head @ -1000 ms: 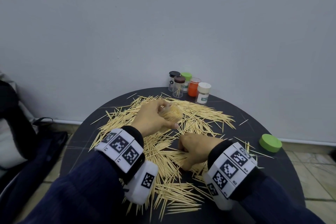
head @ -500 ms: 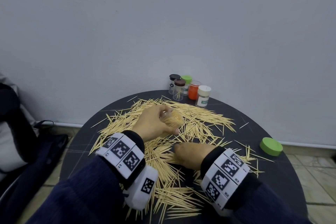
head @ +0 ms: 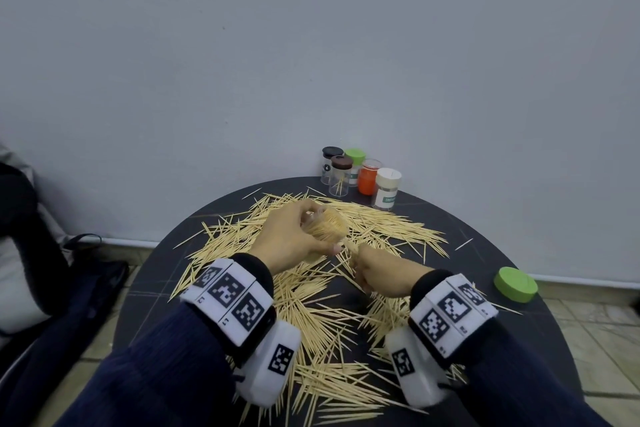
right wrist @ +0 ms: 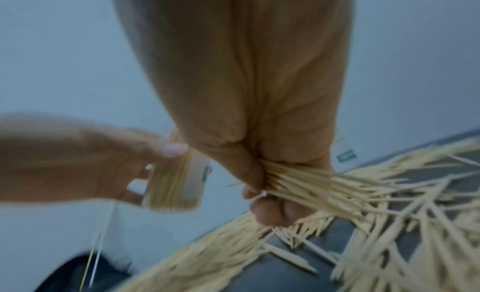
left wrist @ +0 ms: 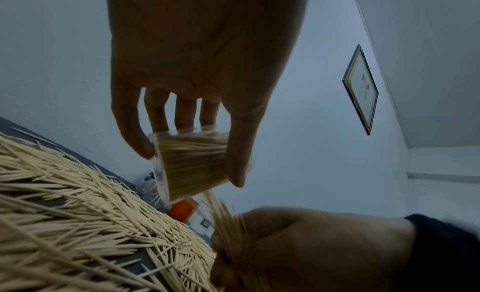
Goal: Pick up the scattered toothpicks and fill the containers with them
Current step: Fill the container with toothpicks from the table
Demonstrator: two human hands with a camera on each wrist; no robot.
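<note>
From the head view, the clear plastic container (head: 325, 227) packed with pale wooden toothpicks (head: 311, 308) is gripped tilted above the round dark table (head: 540, 340) by the left hand (head: 294, 239); in the left wrist view, little room is judged left inside; in the right wrist view, the splayed bundle (right wrist: 298, 185) clenched by the right hand (right wrist: 249, 111) could catch the rim and spill.

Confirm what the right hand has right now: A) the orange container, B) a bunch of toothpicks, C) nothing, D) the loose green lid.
B: the right hand pinches a bunch of toothpicks close by the clear container that the left hand holds; the green lid lies untouched near the table's right edge.
</note>
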